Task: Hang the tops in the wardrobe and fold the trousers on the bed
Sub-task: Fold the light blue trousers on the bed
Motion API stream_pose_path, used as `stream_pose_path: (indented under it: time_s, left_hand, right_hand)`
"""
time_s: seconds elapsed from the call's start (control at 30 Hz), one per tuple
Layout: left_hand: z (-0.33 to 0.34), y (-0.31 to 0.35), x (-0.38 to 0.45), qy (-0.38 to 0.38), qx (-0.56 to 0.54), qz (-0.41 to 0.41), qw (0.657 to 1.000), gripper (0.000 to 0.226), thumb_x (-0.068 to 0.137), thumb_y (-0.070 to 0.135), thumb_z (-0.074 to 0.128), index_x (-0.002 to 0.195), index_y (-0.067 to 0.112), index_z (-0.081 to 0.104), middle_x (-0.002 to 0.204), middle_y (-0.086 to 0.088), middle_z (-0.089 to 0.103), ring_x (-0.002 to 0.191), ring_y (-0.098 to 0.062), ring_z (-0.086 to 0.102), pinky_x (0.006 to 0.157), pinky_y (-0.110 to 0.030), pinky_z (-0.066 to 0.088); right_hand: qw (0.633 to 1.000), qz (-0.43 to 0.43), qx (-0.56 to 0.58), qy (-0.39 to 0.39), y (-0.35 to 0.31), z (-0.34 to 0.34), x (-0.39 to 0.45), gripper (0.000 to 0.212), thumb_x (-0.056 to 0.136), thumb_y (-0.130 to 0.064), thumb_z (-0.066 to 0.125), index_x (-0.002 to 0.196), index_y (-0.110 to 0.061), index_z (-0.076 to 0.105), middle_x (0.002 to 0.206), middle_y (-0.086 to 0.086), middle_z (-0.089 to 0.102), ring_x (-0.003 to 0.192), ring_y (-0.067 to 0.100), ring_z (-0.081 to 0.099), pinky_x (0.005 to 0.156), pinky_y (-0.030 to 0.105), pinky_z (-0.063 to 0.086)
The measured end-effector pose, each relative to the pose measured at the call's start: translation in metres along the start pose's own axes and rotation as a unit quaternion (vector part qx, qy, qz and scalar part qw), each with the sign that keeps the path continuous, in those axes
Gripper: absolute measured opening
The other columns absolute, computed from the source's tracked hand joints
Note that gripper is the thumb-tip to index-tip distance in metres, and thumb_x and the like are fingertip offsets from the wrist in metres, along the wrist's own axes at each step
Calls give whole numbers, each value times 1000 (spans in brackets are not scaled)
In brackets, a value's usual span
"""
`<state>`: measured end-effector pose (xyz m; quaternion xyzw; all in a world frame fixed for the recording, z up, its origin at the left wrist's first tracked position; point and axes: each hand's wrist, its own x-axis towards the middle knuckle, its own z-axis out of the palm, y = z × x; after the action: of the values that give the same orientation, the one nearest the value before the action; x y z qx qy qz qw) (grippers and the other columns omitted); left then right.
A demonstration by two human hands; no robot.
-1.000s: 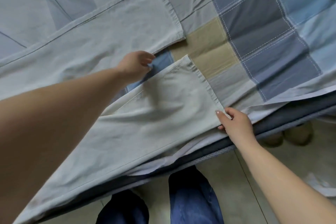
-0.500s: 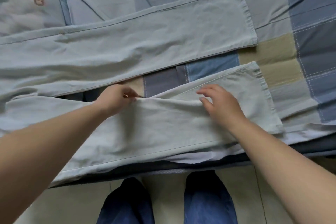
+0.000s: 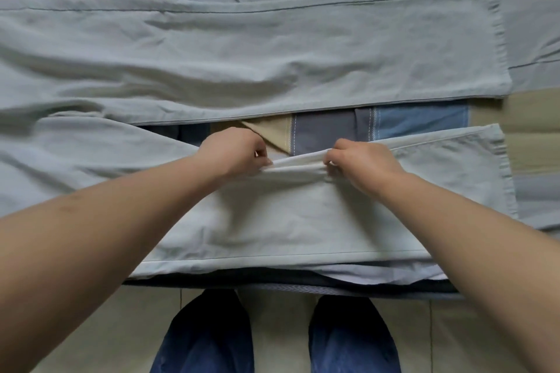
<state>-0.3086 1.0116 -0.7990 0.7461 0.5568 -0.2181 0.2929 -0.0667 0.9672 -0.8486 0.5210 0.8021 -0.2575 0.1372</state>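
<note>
From the head view, pale trousers (image 3: pixel 242 57) are lying spread across the bed (image 3: pixel 418 123), both legs running left to right with the hems at the right. The far leg (image 3: pixel 272 51) is lying flat and lightly creased. The near leg (image 3: pixel 288 215) is lying along the bed's front edge, and a strip of patchwork cover in tan, grey and blue is showing in the gap between the two legs.

The left hand (image 3: pixel 233 151) is pinching the inner edge of the near leg, fingers curled round the fabric. The right hand (image 3: pixel 360 160) is gripping the same edge just to the right, its fingers likewise curled into the cloth. Between the two hands the edge is standing up off the cover as a short raised ridge, and the hands are sitting near each other but apart. Both forearms are reaching in from the bottom corners of the picture over the near leg.

The hem of the near leg (image 3: pixel 500 172) is resting flat on the cover at the right, well apart from the hands. Below the bed's edge, the person's blue-clad legs (image 3: pixel 209 339) are standing on a pale tiled floor (image 3: pixel 281 333).
</note>
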Motion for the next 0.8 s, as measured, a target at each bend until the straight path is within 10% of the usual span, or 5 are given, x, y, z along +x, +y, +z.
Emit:
stream_pose_path:
  time_s: [0.17, 0.63, 0.8]
  left_hand:
    - [8, -6, 0, -60, 73, -3, 996, 19, 83, 44, 65, 100, 34, 67, 97, 9, 62, 98, -17, 58, 62, -25, 34]
    - [8, -28, -1, 93, 5, 114, 989, 24, 91, 42, 53, 91, 28, 72, 91, 9, 63, 93, -14, 59, 69, -31, 36]
    - [-9, -40, 6, -22, 8, 105, 994, 22, 89, 45, 56, 99, 32, 70, 78, 19, 52, 89, -11, 59, 73, -29, 44]
  right_hand:
    - [999, 27, 23, 3, -2, 4, 1, 16, 84, -19, 56, 98, -27, 60, 103, -2, 54, 83, 29, 58, 57, 27, 30]
    - [959, 126, 201, 154, 9, -11, 4, 9, 91, -31, 57, 92, -24, 53, 96, 1, 67, 88, 31, 60, 66, 36, 41]
    - [973, 120, 128, 152, 8, -18, 17, 22, 96, -34, 48, 111, -25, 60, 106, -1, 68, 99, 28, 61, 69, 34, 40]
